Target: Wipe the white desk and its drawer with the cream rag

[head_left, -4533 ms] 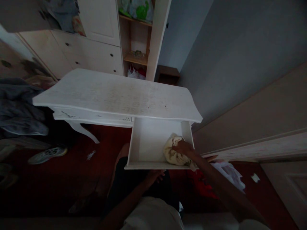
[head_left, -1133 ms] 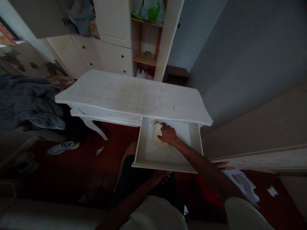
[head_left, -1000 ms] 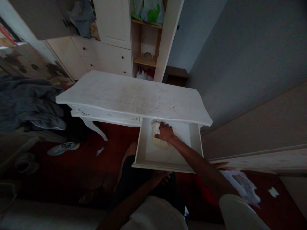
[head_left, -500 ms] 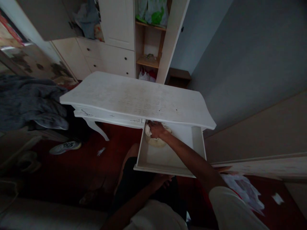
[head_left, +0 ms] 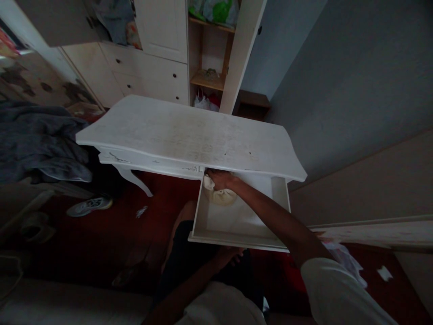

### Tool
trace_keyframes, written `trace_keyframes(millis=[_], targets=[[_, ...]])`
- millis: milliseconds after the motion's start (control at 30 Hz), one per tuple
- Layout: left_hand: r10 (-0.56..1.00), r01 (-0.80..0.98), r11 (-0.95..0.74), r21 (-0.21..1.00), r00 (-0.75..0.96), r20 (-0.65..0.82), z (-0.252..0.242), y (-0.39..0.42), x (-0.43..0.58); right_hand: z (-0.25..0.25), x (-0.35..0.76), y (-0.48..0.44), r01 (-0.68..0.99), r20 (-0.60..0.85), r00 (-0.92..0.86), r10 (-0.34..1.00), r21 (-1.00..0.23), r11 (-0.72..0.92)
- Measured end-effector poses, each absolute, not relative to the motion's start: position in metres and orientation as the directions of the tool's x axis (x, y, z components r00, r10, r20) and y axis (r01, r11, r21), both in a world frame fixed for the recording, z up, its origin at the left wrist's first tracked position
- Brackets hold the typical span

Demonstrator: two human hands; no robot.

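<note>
Where the drawer (head_left: 281, 203) slides under the table (head_left: 189, 135), our right hand (head_left: 220, 179) clamps the cloth (head_left: 221, 196) in the far left corner, the wad bulging nearward beneath it. Our left hand (head_left: 230, 256) lies farther off, below the drawer's near lip; we cannot tell its grip.

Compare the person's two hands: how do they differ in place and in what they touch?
The right hand reaches deep into the open drawer, at its back left corner under the tabletop; the left hand sits low, just beneath the drawer's front edge. The right hand is closed over a cream cloth; the left hand's grip is lost in shadow. Both are bare.
</note>
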State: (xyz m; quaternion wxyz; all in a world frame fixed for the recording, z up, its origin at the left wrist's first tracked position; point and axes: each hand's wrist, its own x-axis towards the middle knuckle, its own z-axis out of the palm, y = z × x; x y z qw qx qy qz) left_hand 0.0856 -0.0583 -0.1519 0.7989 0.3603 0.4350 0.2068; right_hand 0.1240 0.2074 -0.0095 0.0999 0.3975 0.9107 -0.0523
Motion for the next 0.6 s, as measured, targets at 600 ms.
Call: trace_keyframes(millis=[600], targets=[[0.678,-0.038,0.634,0.773,0.507,-0.531,-0.144,-0.056,0.085,0.0,0.138,0.154,0.457,-0.311,-0.847,0.432,-0.009,0.89]])
